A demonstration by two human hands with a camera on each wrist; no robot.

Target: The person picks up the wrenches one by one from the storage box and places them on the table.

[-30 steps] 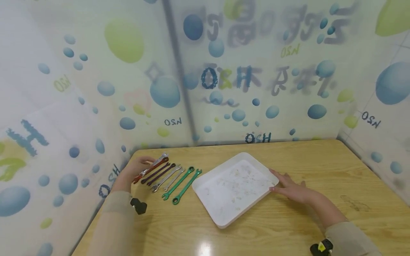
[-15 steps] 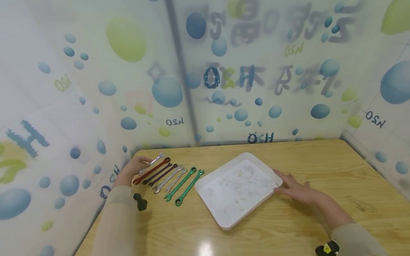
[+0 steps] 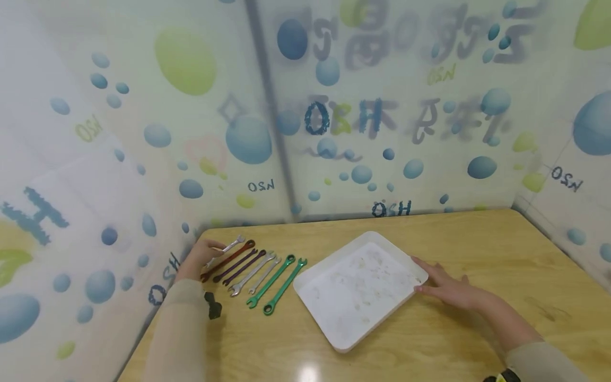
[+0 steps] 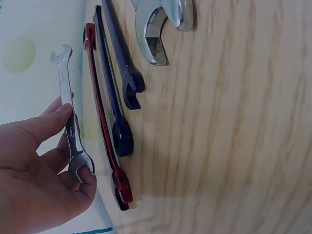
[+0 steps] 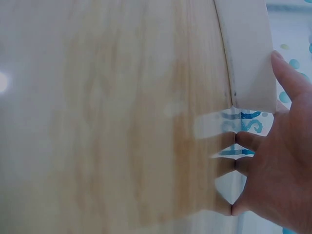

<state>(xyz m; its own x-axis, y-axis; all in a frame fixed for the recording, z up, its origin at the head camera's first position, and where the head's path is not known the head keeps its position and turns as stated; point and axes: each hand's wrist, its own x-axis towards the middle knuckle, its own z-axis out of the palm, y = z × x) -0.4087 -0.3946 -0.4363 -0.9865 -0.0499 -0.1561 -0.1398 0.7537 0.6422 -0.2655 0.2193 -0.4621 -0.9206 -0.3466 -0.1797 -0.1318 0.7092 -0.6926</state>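
My left hand (image 3: 198, 258) is at the left end of a row of wrenches. It holds a silver open-end wrench (image 4: 66, 87) between thumb and fingers, with one fingertip at the lower jaw in the left wrist view. Beside it lies a red wrench (image 3: 229, 261), then two dark purple wrenches (image 3: 244, 268). My right hand (image 3: 453, 289) touches the right corner of a white tray (image 3: 353, 297), with thumb and forefinger on either side of that corner. In the right wrist view, the other fingertips (image 5: 234, 207) rest on the table.
Two more silver wrenches (image 3: 252, 274) and two green wrenches (image 3: 285, 286) continue the row toward the tray. All lie slanted on the wooden table (image 3: 477, 244). Printed curtain-like walls (image 3: 334, 175) close in the table's back and sides.
The silver wrench in my left hand overlapped the red one a second ago and now lies to its left, apart from it. My right hand stays at the tray's corner.
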